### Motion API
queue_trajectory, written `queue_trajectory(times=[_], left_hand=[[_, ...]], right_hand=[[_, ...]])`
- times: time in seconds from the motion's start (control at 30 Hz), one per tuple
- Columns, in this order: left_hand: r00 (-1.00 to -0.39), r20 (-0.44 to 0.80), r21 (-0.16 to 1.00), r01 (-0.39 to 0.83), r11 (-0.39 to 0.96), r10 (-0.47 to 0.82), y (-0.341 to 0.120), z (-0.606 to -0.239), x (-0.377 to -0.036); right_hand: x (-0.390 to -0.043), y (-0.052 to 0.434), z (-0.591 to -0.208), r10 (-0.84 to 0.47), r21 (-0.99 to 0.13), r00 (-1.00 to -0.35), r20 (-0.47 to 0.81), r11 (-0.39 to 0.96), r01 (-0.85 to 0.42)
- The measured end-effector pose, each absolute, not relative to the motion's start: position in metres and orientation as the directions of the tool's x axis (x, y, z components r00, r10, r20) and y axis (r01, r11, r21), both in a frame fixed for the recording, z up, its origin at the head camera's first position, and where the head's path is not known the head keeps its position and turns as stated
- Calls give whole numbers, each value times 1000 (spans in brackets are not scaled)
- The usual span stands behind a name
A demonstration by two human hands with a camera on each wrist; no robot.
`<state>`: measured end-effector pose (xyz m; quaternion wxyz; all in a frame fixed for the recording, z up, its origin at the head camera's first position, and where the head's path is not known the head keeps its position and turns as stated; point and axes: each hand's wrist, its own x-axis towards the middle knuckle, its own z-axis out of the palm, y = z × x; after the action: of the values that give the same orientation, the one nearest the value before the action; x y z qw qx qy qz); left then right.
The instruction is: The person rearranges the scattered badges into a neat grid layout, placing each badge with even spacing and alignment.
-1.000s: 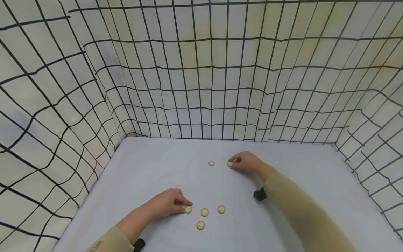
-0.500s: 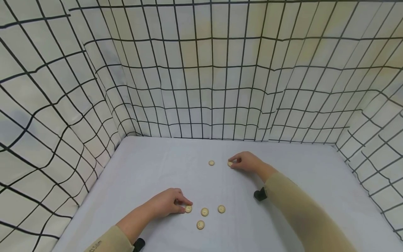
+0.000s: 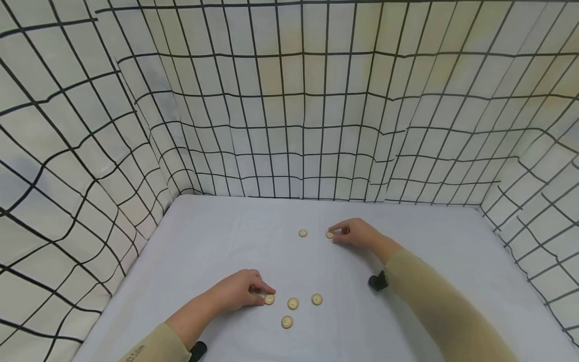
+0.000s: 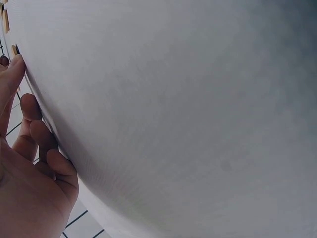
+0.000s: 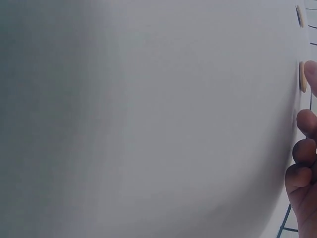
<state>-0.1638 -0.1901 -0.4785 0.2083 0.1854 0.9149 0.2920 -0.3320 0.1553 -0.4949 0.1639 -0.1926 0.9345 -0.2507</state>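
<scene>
Comparing with the preceding second, no displacement is recorded: the near button [image 3: 269,299] is pinched on the counter [image 3: 217,236] by the left hand [image 3: 239,291], the far button [image 3: 329,235] by the right hand [image 3: 355,233], neither lifted.

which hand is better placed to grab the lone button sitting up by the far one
Right. The right hand already pinches a button beside the lone button, a short slide away. The left hand is nearer the person, fingers on a button in the near cluster.
</scene>
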Motion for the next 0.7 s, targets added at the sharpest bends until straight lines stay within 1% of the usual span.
queue_trajectory(times=[0.23, 0.33, 0.5, 0.7], left_hand=[[-844, -264, 614, 226, 756, 467, -190, -478, -164], [-844, -259, 610, 234, 757, 470, -191, -480, -164], [-842, -256, 607, 242, 757, 474, -192, -481, -166], [-840, -260, 610, 239, 755, 476, -192, -482, -167]], right_hand=[[-322, 158, -489, -451, -543, -865, -218, 793, -277], [-316, 158, -487, -473, -548, -852, -223, 784, -292], [-304, 156, -486, -547, -537, -808, -217, 758, -369], [-287, 152, -485, -637, -523, -740, -217, 716, -463]])
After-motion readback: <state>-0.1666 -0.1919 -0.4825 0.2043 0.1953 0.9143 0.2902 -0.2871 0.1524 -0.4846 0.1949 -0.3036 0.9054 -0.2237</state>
